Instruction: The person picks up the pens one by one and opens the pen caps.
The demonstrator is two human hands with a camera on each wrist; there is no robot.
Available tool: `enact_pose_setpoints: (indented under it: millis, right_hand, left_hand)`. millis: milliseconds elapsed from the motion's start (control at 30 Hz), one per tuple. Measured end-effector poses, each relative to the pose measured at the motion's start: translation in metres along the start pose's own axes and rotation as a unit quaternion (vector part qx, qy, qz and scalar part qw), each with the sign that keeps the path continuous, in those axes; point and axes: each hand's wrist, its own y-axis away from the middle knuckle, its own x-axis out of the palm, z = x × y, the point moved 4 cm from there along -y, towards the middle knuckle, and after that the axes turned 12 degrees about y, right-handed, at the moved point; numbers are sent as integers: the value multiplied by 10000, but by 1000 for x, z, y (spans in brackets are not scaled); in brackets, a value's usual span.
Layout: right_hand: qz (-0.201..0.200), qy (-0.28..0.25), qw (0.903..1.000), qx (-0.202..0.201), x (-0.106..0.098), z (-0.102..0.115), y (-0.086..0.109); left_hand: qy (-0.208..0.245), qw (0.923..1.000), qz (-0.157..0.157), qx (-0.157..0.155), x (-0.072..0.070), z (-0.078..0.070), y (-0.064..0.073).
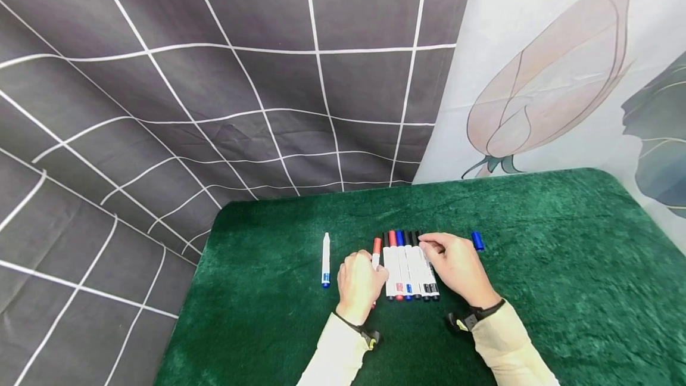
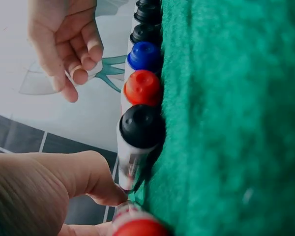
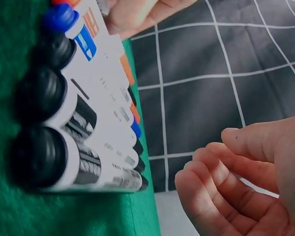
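Note:
A row of white markers (image 1: pixel 399 270) lies side by side on the green cloth, with black, red and blue caps pointing away. At the row's left end, my left hand (image 1: pixel 356 282) pinches a red marker (image 1: pixel 377 246) between thumb and fingers. Its red end (image 2: pixel 140 228) shows close beside a black-ended marker (image 2: pixel 141 127) in the left wrist view. By the row's right end is my right hand (image 1: pixel 455 264). Its loosely bent fingers (image 3: pixel 211 164) hold nothing in the right wrist view, apart from the nearest black-ended marker (image 3: pixel 44 157).
An uncapped marker with a blue end (image 1: pixel 326 260) lies left of my left hand. A loose blue cap (image 1: pixel 477 240) lies beyond my right hand. Behind the green-covered table (image 1: pixel 268 255) hang a dark grid-patterned curtain (image 1: pixel 278 82) and a white flower-printed one (image 1: pixel 450 136).

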Motion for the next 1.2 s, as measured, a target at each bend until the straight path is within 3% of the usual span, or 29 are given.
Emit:
enact_pose_setpoints:
  millis: [200,467,767,1000,1200]
  right_hand:
    - [222,-232,9994,98,5,2,1]
    - [623,-747,9953,19,3,9,1]
    - [798,-1145,9902,-88,-2,17,1]
    - [891,-1410,9859,-133,-4,16,1]
    - [878,-1655,9819,-270,-5,16,1]
  left_hand:
    - [-123,9989,-338,313,-13,-4,-2]
    - [416,9949,-168,903,-27,-21,2]
    - [868,9808,-500,1670,-33,-32,5]
    - [592,9716,-748,2167,-34,-37,5]
    - [677,9675,-724,2326,-33,-40,6]
